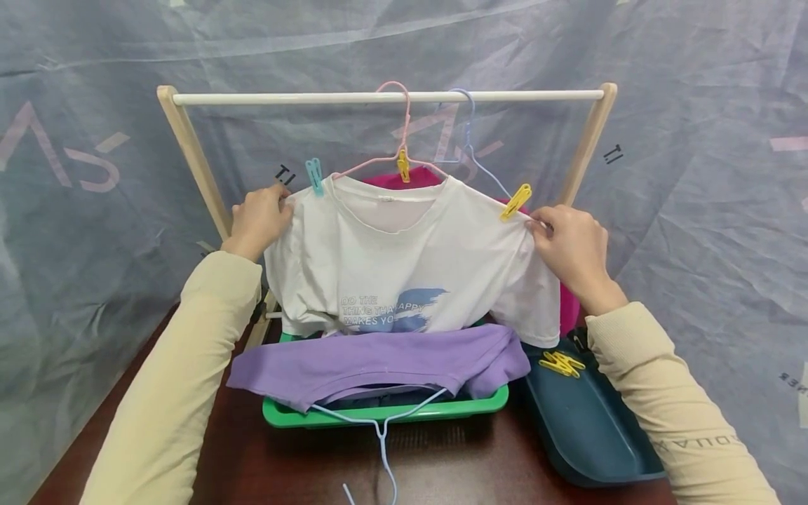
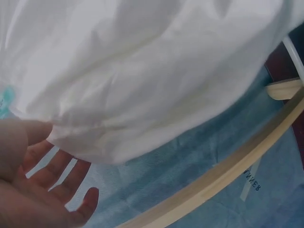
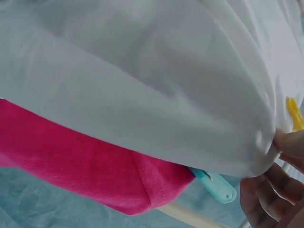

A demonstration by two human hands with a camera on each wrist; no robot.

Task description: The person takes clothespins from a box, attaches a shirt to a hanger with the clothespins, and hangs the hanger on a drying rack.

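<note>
A white T-shirt (image 1: 391,259) with blue print hangs on a pink wire hanger (image 1: 405,126). My left hand (image 1: 259,221) pinches its left shoulder, thumb over the cloth in the left wrist view. At the opposite shoulder, my right hand (image 1: 574,249) pinches the fabric between thumb and fingers. A teal clothespin (image 1: 314,177) sits on the shirt near the collar, and a yellow clothespin (image 1: 516,202) is clipped close to my right hand. Another yellow clothespin (image 1: 404,167) is at the hanger's neck. Behind the shirt hangs a magenta garment (image 3: 95,161), mostly hidden, with a teal clothespin (image 3: 216,186).
A white rod (image 1: 278,99) on wooden legs carries the pink hanger and a blue hanger (image 1: 469,126). In front, a purple garment (image 1: 385,361) on a blue hanger (image 1: 382,428) lies over a green basket (image 1: 290,419). Yellow clothespins (image 1: 562,364) lie in a dark tray (image 1: 587,421).
</note>
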